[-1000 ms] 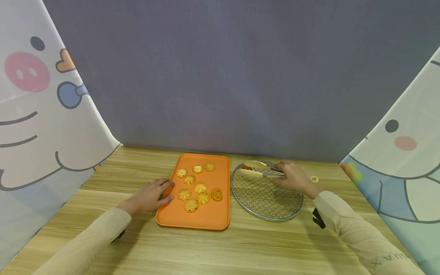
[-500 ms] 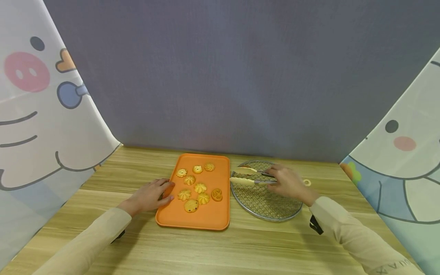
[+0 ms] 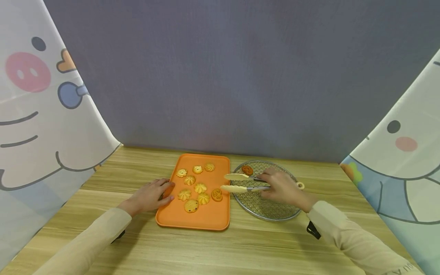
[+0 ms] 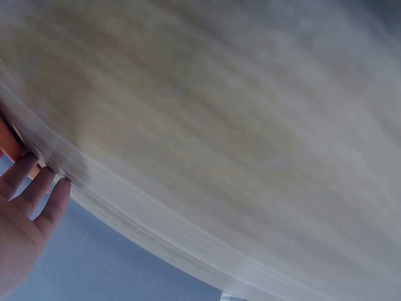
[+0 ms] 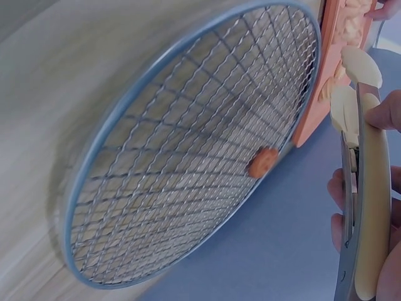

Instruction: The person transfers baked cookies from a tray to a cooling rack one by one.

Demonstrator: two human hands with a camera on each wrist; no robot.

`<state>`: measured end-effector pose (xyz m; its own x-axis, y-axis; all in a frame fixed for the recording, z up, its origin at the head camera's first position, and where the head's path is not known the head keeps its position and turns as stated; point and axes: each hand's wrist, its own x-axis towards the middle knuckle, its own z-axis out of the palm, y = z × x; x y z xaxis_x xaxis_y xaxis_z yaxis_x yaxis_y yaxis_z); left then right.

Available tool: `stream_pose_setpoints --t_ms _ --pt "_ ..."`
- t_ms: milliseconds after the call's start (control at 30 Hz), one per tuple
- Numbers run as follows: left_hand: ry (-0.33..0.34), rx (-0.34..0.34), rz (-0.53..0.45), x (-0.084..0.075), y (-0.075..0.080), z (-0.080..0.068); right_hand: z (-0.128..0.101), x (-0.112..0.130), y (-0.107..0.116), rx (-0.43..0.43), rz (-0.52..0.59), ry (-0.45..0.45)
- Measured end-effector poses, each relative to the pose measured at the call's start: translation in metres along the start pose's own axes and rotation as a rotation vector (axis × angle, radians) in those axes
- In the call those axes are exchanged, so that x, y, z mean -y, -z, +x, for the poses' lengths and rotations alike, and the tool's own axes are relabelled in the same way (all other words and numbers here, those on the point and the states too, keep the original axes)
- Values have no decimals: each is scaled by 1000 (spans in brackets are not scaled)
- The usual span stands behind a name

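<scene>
An orange tray (image 3: 207, 218) on the wooden table carries several piped cookies (image 3: 200, 187). My left hand (image 3: 151, 195) rests flat against the tray's left edge, fingers (image 4: 37, 194) straight. To the right lies a round wire rack (image 3: 275, 208) (image 5: 188, 157) with one dark orange cookie (image 3: 246, 170) (image 5: 263, 162) at its far rim. My right hand (image 3: 282, 187) grips cream-tipped tongs (image 3: 240, 182) (image 5: 363, 169). Their tips stand apart and empty above the tray's right edge, close to a round orange cookie (image 3: 216, 194).
The wooden table (image 3: 240, 248) runs to a grey backdrop behind. Cartoon-printed curtains (image 3: 38, 114) close in the left and right sides. A small ring-shaped handle (image 3: 301, 185) sticks out at the rack's right rim.
The tongs let go of the dark orange cookie on the rack's far rim. My right hand then carried the empty tongs left toward the tray. The left hand stayed put.
</scene>
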<state>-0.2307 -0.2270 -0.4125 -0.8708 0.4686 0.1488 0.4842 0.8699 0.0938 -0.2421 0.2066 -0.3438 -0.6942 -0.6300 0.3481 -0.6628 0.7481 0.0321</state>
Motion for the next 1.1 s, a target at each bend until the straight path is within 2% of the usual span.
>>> stream_pose_setpoints --t_ms 633,867,1100 --pt "-1 5 5 -2 2 0 0 19 -4 24 20 95" --pt "-7 -12 5 -2 1 1 -1 22 -7 17 -7 87" --pt "-7 -7 8 -2 1 1 0 25 -8 48 -8 67"
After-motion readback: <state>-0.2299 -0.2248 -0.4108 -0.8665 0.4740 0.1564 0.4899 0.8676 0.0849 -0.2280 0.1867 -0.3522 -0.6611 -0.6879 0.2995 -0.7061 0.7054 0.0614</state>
